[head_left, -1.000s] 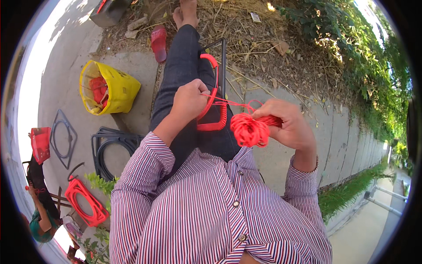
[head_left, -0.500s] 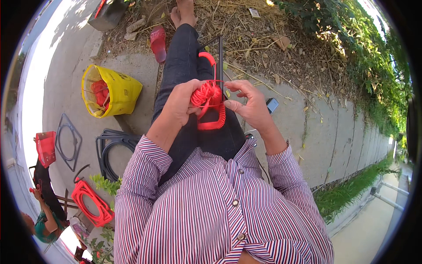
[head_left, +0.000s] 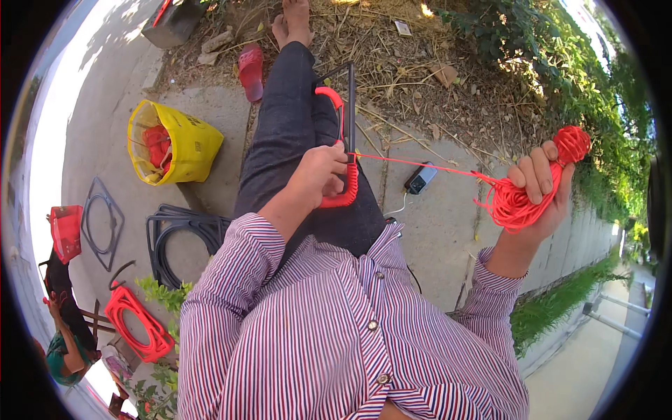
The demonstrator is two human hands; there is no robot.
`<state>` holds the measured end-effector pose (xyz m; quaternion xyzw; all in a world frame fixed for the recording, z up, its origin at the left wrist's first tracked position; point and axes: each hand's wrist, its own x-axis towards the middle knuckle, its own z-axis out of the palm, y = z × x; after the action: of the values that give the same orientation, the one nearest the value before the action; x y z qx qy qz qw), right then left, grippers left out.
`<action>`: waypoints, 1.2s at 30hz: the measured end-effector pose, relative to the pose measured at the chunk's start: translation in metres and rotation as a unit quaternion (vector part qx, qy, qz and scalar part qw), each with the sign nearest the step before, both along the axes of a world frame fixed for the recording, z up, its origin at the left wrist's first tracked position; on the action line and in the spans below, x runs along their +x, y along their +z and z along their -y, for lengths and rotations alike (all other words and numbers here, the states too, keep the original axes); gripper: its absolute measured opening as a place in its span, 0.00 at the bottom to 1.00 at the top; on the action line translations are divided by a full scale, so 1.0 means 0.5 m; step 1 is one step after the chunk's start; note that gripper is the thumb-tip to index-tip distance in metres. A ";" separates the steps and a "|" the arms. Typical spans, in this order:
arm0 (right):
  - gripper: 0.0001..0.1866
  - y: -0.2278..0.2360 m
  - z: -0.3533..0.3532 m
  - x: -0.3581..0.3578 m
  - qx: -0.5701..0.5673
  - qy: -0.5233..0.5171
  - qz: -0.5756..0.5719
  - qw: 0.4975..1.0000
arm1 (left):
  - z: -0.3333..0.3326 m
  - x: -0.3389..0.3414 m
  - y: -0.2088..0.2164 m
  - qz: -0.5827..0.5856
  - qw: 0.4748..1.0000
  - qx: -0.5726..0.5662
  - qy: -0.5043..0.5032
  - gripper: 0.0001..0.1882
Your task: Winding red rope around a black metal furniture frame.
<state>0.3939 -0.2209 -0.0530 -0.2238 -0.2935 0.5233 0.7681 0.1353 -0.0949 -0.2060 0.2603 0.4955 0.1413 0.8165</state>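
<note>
On my lap lies a dark metal frame [head_left: 352, 98], its curved inner part wrapped in tight turns of red cord. My left hand [head_left: 318, 173] is closed on this frame, with finger and thumb where the loose cord leaves the wrapping. Out to the right, my right hand [head_left: 542, 185] grips a bundle of red cord [head_left: 519, 203], which bulges out at both ends of the fist. A single strand runs taut between the two hands. What lies under my left fingers is hidden.
Left of my legs stands a yellow bag [head_left: 189, 143] holding red cord. Dark frames [head_left: 183, 234] and a red-wrapped frame [head_left: 136, 323] lie nearby. A small device [head_left: 421, 178] with a white cable is on the pavement; a red slipper [head_left: 250, 73] lies ahead. Another person [head_left: 68, 353] is at far left.
My right hand has swung far right, taking the cord bundle from beside the frame and drawing the strand tight. My left hand has let go of the bundle and closed on the frame.
</note>
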 end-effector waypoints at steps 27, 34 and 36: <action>0.23 -0.273 -0.034 -0.162 -0.152 0.319 0.005 0.935 | 0.025 -0.022 0.126 0.228 0.932 0.258 0.115 0.15; 0.13 -0.338 -0.115 -0.113 -0.333 0.135 0.425 0.831 | -0.022 -0.041 0.061 -0.275 0.549 0.716 -0.332 0.15; 0.15 -0.353 -0.131 -0.136 -0.290 0.167 0.510 0.792 | -0.005 -0.014 0.033 -0.319 0.524 0.672 -0.414 0.14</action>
<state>0.3260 -0.1556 -0.2296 -0.6176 -0.5102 0.5140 0.3067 0.1285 -0.0925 -0.1895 0.9357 0.3176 -0.0139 0.1532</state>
